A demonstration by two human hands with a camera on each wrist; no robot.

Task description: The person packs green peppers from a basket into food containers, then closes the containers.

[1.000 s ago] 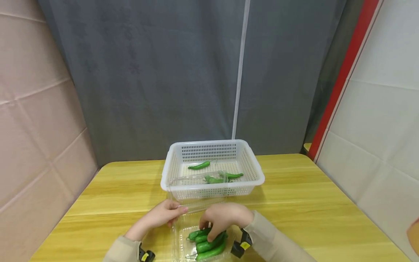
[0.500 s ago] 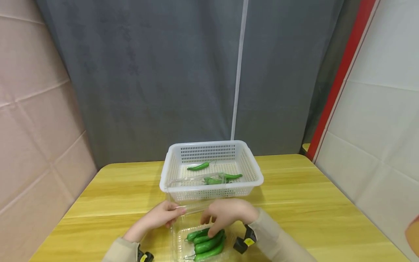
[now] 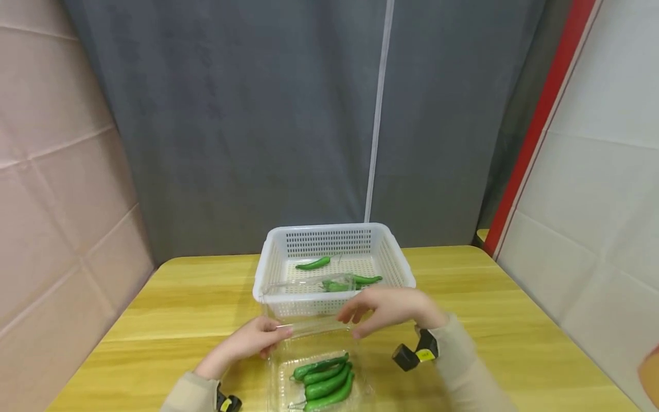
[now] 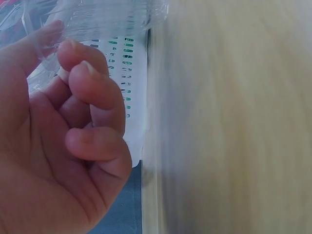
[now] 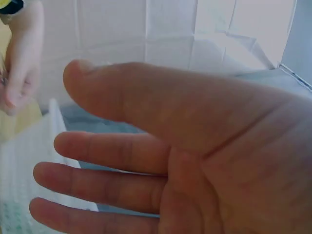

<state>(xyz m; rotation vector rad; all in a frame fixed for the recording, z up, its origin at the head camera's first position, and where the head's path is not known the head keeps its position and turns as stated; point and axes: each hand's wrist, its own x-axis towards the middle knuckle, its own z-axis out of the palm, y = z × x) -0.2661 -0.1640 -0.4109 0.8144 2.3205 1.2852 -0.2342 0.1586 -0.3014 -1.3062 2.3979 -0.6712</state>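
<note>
My left hand (image 3: 257,336) pinches the edge of a clear plastic clamshell box (image 3: 304,342) between thumb and forefinger; the other fingers are loosely curled in the left wrist view. The box stands open, its raised lid (image 3: 288,290) leaning toward a white slotted basket (image 3: 329,233). Several green chili peppers (image 3: 326,384) lie side by side in the box's base. My right hand (image 3: 388,309) hovers at the right of the lid, near the basket's front corner. Its fingers are extended and hold nothing in the right wrist view. A few green chilies (image 3: 313,264) lie in the basket, some behind the lid.
The wooden table (image 3: 494,320) extends to both sides of the box and basket. A grey curtain (image 3: 247,126) hangs behind it. Pale panels flank the table, and an orange-toned object (image 3: 650,375) shows at the right edge.
My right hand has let go of the chilies in the box, lifted and moved up and right toward the basket. My left hand stays on the box edge.
</note>
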